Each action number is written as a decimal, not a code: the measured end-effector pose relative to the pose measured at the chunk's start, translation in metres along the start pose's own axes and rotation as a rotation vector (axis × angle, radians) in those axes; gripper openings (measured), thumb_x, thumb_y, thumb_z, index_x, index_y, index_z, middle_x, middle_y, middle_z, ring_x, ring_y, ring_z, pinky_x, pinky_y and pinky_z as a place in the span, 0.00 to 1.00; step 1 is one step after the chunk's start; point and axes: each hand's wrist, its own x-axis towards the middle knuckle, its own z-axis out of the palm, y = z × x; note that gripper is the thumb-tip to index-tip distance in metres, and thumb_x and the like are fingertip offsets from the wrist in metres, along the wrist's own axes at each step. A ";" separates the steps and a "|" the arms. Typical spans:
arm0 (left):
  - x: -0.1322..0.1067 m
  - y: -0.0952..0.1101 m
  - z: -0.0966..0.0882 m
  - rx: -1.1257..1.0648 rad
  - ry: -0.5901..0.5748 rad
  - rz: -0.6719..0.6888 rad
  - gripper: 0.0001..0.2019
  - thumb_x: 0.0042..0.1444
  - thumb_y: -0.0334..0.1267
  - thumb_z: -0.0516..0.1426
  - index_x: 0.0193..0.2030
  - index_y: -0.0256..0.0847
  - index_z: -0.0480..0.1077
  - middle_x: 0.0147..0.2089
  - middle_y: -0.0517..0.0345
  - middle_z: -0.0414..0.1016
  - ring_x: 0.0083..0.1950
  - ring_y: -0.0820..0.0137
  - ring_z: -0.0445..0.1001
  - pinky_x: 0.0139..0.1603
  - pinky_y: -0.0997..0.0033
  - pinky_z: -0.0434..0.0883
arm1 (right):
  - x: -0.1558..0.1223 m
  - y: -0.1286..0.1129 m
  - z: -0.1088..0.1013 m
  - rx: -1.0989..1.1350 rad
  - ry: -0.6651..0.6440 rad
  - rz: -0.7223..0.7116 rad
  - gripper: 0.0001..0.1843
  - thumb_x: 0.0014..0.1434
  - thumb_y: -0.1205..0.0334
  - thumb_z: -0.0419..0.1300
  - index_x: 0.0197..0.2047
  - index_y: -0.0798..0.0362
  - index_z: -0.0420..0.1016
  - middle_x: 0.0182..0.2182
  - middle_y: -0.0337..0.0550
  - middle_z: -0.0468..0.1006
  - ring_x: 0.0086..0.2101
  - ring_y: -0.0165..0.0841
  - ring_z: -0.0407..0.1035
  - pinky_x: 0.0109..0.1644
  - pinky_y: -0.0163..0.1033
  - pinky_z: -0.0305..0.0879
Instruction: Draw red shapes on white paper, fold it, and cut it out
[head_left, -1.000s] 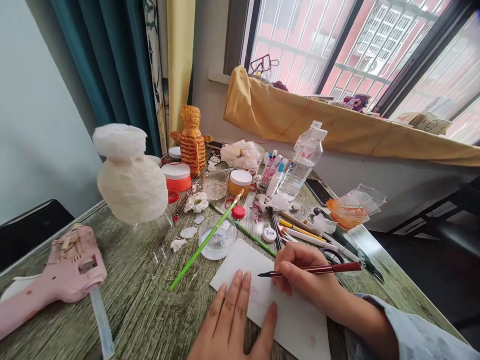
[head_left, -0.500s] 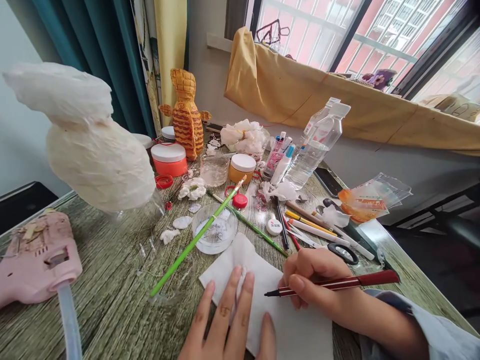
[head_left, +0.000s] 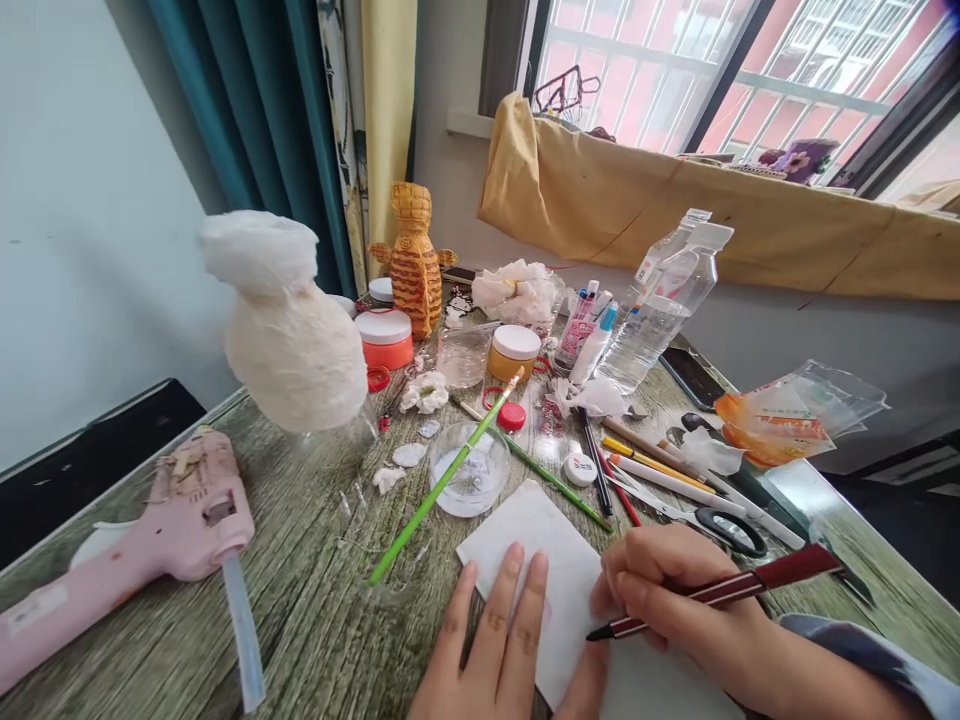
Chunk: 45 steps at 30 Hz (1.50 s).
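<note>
A white sheet of paper [head_left: 536, 525] lies on the wooden table under both hands. My left hand [head_left: 499, 640] rests flat on it with fingers spread. My right hand [head_left: 667, 590] grips a dark red felt-tip pen [head_left: 772, 580], its black tip down close to the paper beside my left thumb. I cannot tell whether the tip touches the sheet. Beyond the paper stands a round clear dish [head_left: 469, 490] with a green paintbrush [head_left: 427, 510] laid across it. Scissors [head_left: 720, 527] with black handles lie just past my right hand.
On the left stand a white-wrapped vase shape [head_left: 300, 350] and a pink glue gun [head_left: 187, 530]. Farther back are an orange figure [head_left: 416, 270], paint jars [head_left: 514, 355] and water bottles [head_left: 660, 310]. Pencils and pens [head_left: 652, 460] lie right of the dish, near a plastic bag [head_left: 787, 420].
The view has swung left, so the table's things sit farther right and lower. The pen tip has come nearer my left thumb. A smoother far part of the paper now shows.
</note>
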 end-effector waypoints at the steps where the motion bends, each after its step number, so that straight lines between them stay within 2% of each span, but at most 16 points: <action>1: 0.002 0.000 0.001 -0.001 0.035 -0.022 0.17 0.67 0.40 0.50 0.60 0.57 0.67 0.48 0.57 0.84 0.53 0.62 0.77 0.68 0.52 0.50 | 0.001 0.001 0.001 0.015 0.002 0.003 0.25 0.67 0.50 0.51 0.20 0.49 0.54 0.17 0.37 0.70 0.18 0.27 0.64 0.21 0.32 0.59; 5: 0.006 0.002 0.002 -0.001 0.114 -0.090 0.15 0.67 0.38 0.52 0.58 0.56 0.70 0.45 0.61 0.84 0.50 0.67 0.79 0.66 0.60 0.55 | 0.002 0.008 0.003 0.017 0.004 -0.098 0.27 0.69 0.46 0.49 0.20 0.49 0.53 0.15 0.34 0.67 0.17 0.25 0.61 0.23 0.32 0.60; 8: 0.005 0.000 -0.001 -0.008 0.088 -0.065 0.16 0.68 0.40 0.51 0.60 0.58 0.68 0.46 0.60 0.84 0.51 0.65 0.79 0.64 0.59 0.58 | 0.001 0.013 0.002 -0.021 -0.028 -0.218 0.27 0.71 0.46 0.48 0.21 0.49 0.55 0.15 0.33 0.67 0.18 0.25 0.63 0.24 0.31 0.61; 11: 0.003 -0.003 -0.007 0.011 0.015 -0.003 0.19 0.69 0.44 0.48 0.65 0.59 0.62 0.49 0.57 0.83 0.53 0.63 0.79 0.60 0.56 0.60 | -0.001 0.016 0.000 -0.076 -0.048 -0.263 0.27 0.71 0.46 0.47 0.22 0.50 0.57 0.16 0.34 0.69 0.19 0.25 0.65 0.25 0.31 0.61; 14: 0.004 -0.005 -0.011 0.017 -0.060 0.030 0.22 0.68 0.51 0.46 0.67 0.57 0.59 0.52 0.53 0.82 0.54 0.59 0.79 0.59 0.54 0.60 | -0.002 0.016 -0.003 -0.119 -0.082 -0.250 0.27 0.70 0.44 0.48 0.23 0.51 0.62 0.19 0.38 0.74 0.21 0.26 0.67 0.28 0.32 0.62; 17: 0.004 -0.004 -0.011 0.003 -0.089 0.037 0.24 0.67 0.53 0.46 0.69 0.57 0.57 0.52 0.51 0.82 0.55 0.56 0.78 0.60 0.51 0.58 | -0.002 0.015 -0.006 -0.142 -0.106 -0.227 0.26 0.69 0.44 0.50 0.24 0.52 0.65 0.21 0.38 0.75 0.23 0.27 0.68 0.30 0.33 0.63; 26: 0.003 -0.002 -0.016 -0.031 -0.134 0.031 0.22 0.67 0.49 0.46 0.67 0.55 0.59 0.54 0.46 0.80 0.56 0.52 0.78 0.59 0.48 0.58 | 0.003 0.009 -0.006 -0.079 -0.146 -0.296 0.24 0.69 0.48 0.52 0.24 0.51 0.62 0.20 0.36 0.72 0.22 0.25 0.65 0.27 0.31 0.61; 32: 0.003 -0.003 -0.016 -0.033 -0.146 0.032 0.21 0.67 0.49 0.47 0.65 0.57 0.61 0.54 0.44 0.80 0.57 0.51 0.77 0.61 0.47 0.57 | 0.002 0.013 -0.007 -0.017 -0.167 -0.222 0.24 0.68 0.48 0.53 0.23 0.51 0.63 0.19 0.35 0.70 0.21 0.25 0.64 0.26 0.31 0.61; 35: 0.004 -0.003 -0.016 -0.033 -0.113 0.019 0.20 0.68 0.48 0.45 0.65 0.56 0.62 0.53 0.45 0.81 0.57 0.51 0.78 0.61 0.47 0.58 | 0.001 0.013 -0.007 -0.039 -0.180 -0.210 0.24 0.68 0.47 0.53 0.24 0.52 0.65 0.20 0.35 0.70 0.22 0.25 0.64 0.27 0.32 0.60; 41: 0.003 -0.005 -0.018 -0.027 -0.140 0.050 0.20 0.69 0.42 0.44 0.66 0.55 0.61 0.55 0.43 0.79 0.58 0.51 0.76 0.61 0.47 0.58 | 0.003 0.009 -0.007 0.002 -0.206 -0.161 0.25 0.68 0.47 0.52 0.22 0.50 0.60 0.18 0.35 0.68 0.21 0.26 0.64 0.26 0.33 0.60; 45: 0.003 -0.005 -0.021 -0.058 -0.168 0.040 0.20 0.69 0.45 0.44 0.65 0.57 0.61 0.57 0.43 0.78 0.60 0.50 0.75 0.62 0.46 0.58 | 0.005 0.005 -0.009 -0.020 -0.216 -0.133 0.24 0.67 0.50 0.53 0.21 0.50 0.59 0.18 0.34 0.66 0.21 0.26 0.61 0.26 0.33 0.58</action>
